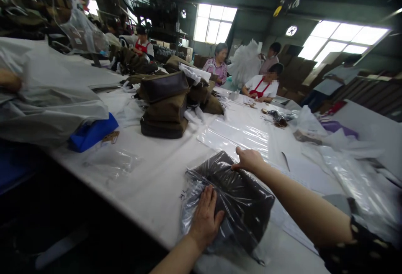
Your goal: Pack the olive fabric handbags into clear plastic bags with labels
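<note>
A dark brown bag [241,207] lies in a clear plastic bag [194,207] on the white table in front of me. My left hand [205,219] rests flat on the plastic, its fingers stretched out and pressed on the near left part of the package. At the package's far edge, my right hand [248,160] is closed, with thumb and fingers pinching the plastic. Some of that hand's fingertips are hidden. Just beyond it, a stack of flat clear plastic sleeves [232,138] lies on the tabletop.
Piled brown bags [165,106] stand at the middle left, near a blue object [92,134]. Grey sheeting [47,98] and another person's blurred hand [9,80] are at far left. Paper and plastic [354,173] cover the right side. Several people sit or stand beyond the table [150,182].
</note>
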The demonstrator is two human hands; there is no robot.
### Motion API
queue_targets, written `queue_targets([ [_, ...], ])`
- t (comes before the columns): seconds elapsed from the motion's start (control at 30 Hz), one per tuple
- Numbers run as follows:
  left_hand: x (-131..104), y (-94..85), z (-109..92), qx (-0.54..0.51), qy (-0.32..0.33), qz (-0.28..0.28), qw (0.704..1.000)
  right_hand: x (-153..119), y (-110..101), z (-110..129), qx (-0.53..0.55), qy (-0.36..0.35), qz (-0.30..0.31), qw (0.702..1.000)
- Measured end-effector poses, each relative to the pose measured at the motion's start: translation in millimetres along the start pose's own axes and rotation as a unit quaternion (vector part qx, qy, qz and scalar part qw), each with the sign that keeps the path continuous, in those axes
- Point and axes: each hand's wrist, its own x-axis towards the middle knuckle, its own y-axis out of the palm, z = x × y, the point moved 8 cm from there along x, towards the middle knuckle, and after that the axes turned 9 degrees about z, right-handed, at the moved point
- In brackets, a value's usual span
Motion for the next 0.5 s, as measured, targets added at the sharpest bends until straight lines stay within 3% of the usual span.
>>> queue_targets([
  [0.1, -16, -26.2, 23, -0.015, -0.01, -0.067, 0.998, -22, 0, -17, -0.002, 0.012, -0.026, 1.0],
  [0.2, -50, -56.9, 59, 0.051, -0.009, -0.133, 0.99, -43, 21, -25, 0.033, 0.008, -0.043, 0.998],
  [0.3, -86, -93.8, 94, 0.091, -0.099, -0.228, 0.964, -50, 48, -42, 0.09, 0.032, -0.043, 0.995],
  [0.37, -101, -113.0, 99, 0.064, -0.155, -0.294, 0.941, -49, 59, -52, 0.124, 0.048, -0.049, 0.99],
  [0.43, -97, -114.1, 92, 0.005, -0.176, -0.282, 0.943, -49, 64, -57, 0.148, 0.049, -0.059, 0.986],
  [0.5, -80, -96.7, 85, -0.08, -0.209, -0.191, 0.956, -49, 65, -56, 0.164, 0.028, -0.069, 0.984],
])
